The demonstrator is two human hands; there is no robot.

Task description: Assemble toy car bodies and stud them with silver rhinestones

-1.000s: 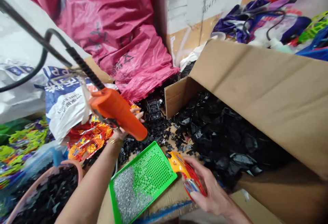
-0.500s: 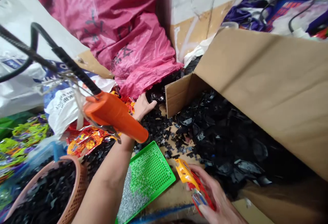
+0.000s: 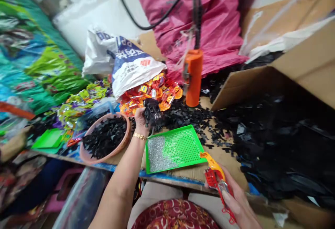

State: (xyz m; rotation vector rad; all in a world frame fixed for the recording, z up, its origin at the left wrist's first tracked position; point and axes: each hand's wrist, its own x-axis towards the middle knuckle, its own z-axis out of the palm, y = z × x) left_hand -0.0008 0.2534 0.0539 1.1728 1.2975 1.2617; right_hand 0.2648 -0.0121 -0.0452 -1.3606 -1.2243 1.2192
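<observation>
My left hand (image 3: 140,121), with a gold-coloured bracelet at the wrist, is closed round a black plastic part (image 3: 153,113) of blocky shape, held up behind the green tray. In my right hand (image 3: 237,196) is a toy car body (image 3: 215,168), orange on top with red and silver below. It is tilted just right of the tray's near corner. The perforated green tray (image 3: 192,141) lies between my hands, with tiny silver metal pieces (image 3: 158,155) heaped at its left. An orange handheld tool (image 3: 194,79) hangs on a cable above the black scraps behind the tray.
A pink basket (image 3: 127,131) of black parts stands left of my forearm. Orange car bodies (image 3: 167,93) spill from a white-blue sack (image 3: 138,70). A cardboard box (image 3: 243,82) with black parts is at right. Another person's hand (image 3: 15,143) is at far left.
My left hand has come back from beside the pink sack, now with a black part in it. The view has swung left. My right hand still holds the car body.
</observation>
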